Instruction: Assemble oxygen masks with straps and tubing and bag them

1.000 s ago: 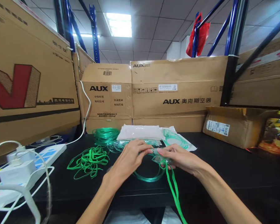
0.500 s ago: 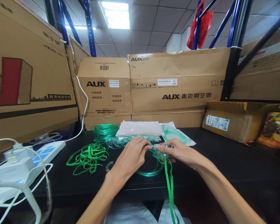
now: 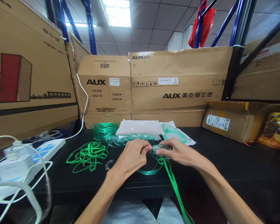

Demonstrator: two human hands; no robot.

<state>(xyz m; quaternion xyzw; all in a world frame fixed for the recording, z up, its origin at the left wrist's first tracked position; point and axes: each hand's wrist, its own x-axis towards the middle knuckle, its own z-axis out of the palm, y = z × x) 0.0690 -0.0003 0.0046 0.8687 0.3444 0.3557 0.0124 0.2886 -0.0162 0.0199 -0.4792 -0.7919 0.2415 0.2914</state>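
A clear, green-tinted oxygen mask point(image 3: 164, 153) is gripped in my right hand point(image 3: 180, 152), thumb on its near side, its narrow connector pointing left. Close to that connector, my left hand point(image 3: 134, 155) is closed in a pinch on what looks like the end of thin green tubing; its fingers mostly hide the tip. A loop of this tubing point(image 3: 151, 172) lies on the black table below my hands. From the mask a flat green elastic strap point(image 3: 175, 183) hangs over the table's front edge towards my lap.
Left lie a heap of green elastic straps point(image 3: 88, 155), thin metal strips point(image 3: 109, 165) and a green tubing coil point(image 3: 105, 130). Behind my hands are nested clear masks point(image 3: 130, 140), white packets point(image 3: 138, 127) and a bagged tubing set point(image 3: 177, 133). A power strip point(image 3: 49, 149) stands far left, a carton point(image 3: 226, 121) right.
The mask's connector has turned into clearer view between my hands. The hanging strap has swung to the right. Both hands stay in nearly the same place.
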